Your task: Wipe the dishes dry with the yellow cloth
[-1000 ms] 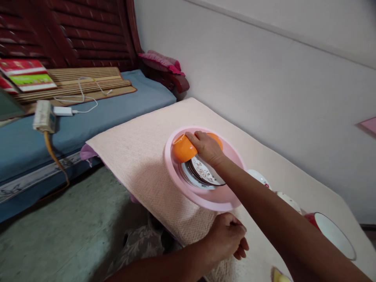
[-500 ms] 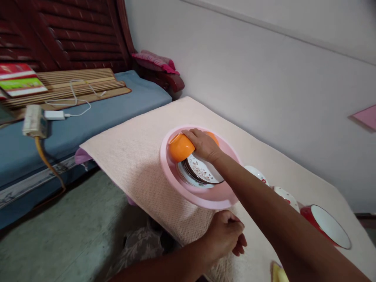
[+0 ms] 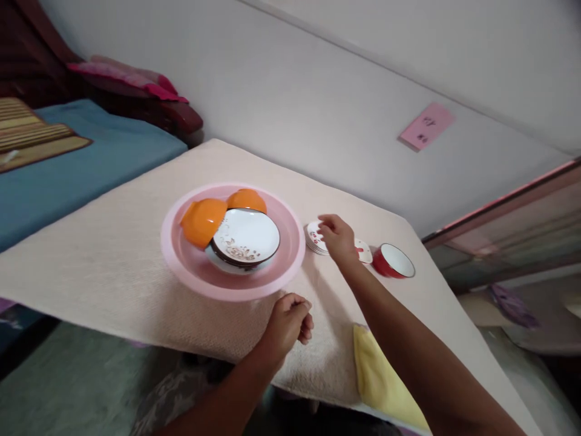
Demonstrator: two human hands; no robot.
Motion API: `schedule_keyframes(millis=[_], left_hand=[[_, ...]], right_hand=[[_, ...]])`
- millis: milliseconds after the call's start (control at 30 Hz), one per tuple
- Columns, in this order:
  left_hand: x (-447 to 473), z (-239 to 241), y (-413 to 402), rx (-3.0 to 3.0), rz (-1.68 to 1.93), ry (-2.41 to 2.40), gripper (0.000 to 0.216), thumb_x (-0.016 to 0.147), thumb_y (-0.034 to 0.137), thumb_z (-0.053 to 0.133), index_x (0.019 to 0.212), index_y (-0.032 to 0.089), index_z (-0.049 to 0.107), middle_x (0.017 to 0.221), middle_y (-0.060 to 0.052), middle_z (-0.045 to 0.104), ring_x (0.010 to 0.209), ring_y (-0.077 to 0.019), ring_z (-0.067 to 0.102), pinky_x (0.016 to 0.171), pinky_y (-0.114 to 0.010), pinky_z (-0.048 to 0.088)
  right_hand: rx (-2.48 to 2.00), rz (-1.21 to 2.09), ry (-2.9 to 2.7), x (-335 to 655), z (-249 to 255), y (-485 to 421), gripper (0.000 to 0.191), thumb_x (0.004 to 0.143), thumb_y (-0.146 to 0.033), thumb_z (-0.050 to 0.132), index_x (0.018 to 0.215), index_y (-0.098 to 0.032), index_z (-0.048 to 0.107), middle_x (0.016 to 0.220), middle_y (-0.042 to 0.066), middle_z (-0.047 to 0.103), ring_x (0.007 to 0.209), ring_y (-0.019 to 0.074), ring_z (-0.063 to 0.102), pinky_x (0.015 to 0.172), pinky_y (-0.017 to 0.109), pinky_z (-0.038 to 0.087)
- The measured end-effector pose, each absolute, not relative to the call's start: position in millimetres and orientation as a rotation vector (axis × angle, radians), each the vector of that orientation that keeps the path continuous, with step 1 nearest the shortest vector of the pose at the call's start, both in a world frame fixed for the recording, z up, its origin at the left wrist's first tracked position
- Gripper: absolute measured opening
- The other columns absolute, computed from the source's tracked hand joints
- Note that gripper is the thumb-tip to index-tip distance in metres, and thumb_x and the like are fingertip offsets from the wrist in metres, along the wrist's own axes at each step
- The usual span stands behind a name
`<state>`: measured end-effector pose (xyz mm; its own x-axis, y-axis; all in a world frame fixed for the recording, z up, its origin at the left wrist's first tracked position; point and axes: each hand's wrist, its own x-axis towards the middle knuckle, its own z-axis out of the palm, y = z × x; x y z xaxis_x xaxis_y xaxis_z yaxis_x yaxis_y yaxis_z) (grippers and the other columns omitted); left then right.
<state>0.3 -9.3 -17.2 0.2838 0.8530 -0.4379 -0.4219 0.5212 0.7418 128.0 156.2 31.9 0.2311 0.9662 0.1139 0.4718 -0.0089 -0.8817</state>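
A pink basin (image 3: 290, 275) stands on the table with two orange bowls, one (image 3: 205, 221) tilted at the left and another (image 3: 247, 200) behind. Beside them in the basin lies a stack of white plates with a brown floral pattern (image 3: 249, 233). My right hand (image 3: 338, 237) hovers right of the basin, fingers bent and apart, with nothing in it. It partly covers a stack of small white plates with red marks (image 3: 314, 237) and a second white dish (image 3: 363, 250). Near the basin's front rim, my left hand (image 3: 288, 321) is loosely curled, holding nothing visible.
A red pot with a white inside (image 3: 394, 261) sits at the right of the table. A yellow cloth (image 3: 385, 381) lies at the front edge, partly under my right forearm. The wall (image 3: 295, 103) runs behind, and a blue-covered bench (image 3: 113, 139) stands at the left.
My right hand has let go of the orange bowl and moved right, out of the basin to the small plates. The view has turned right. My left hand stays curled before the basin.
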Motion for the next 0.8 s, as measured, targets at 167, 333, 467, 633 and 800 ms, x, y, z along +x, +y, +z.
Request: schedule_keyframes(millis=[167,333,467,633,800], left_hand=[[15,-18,-9,0.591,0.873,0.954,0.014,0.074,0.03,0.052,0.075,0.017,0.046,0.051,0.005,0.051,0.037,-0.0065,0.043,0.036,-0.018,0.031],[31,-18,-6,0.606,0.838,0.977,0.013,0.074,0.029,0.052,0.077,0.017,0.047,0.052,0.005,0.051,0.038,-0.0065,0.043,0.037,-0.019,0.031],[41,-20,-4,0.611,0.813,0.966,0.014,0.075,0.03,0.052,0.076,0.017,0.046,0.051,0.005,0.051,0.038,-0.0065,0.043,0.037,-0.019,0.032],[50,-24,-2,0.593,0.816,0.96,0.014,0.073,0.03,0.052,0.076,0.018,0.046,0.051,0.005,0.051,0.037,-0.0063,0.043,0.037,-0.019,0.031],[53,-25,-1,0.588,0.804,0.972,0.014,0.073,0.029,0.05,0.079,0.017,0.047,0.051,0.004,0.051,0.036,-0.0064,0.042,0.035,-0.019,0.03]], right_hand=[[-1.919,0.831,-0.908,222,-3,143,0.002,0.076,-0.015,0.056,0.077,-0.016,0.055,0.057,-0.003,0.051,0.049,0.0092,0.049,0.042,0.02,0.038],[-1.91,1.146,-0.71,234,-26,139,0.01,0.084,-0.024,0.054,0.079,-0.016,0.051,0.059,0.0,0.055,0.052,0.0107,0.055,0.044,0.02,0.044],[-1.816,1.294,-0.586,231,-40,153,0.018,0.091,-0.034,0.045,0.083,-0.017,0.047,0.062,0.004,0.057,0.063,0.0156,0.064,0.052,0.025,0.053],[-1.747,1.369,-0.528,225,-50,168,0.023,0.089,-0.039,0.048,0.086,-0.017,0.046,0.066,0.005,0.059,0.067,0.0178,0.065,0.056,0.027,0.056],[-1.725,1.354,-0.552,211,-52,180,0.018,0.087,-0.035,0.053,0.09,-0.017,0.049,0.068,0.004,0.059,0.064,0.0163,0.064,0.054,0.028,0.055]])
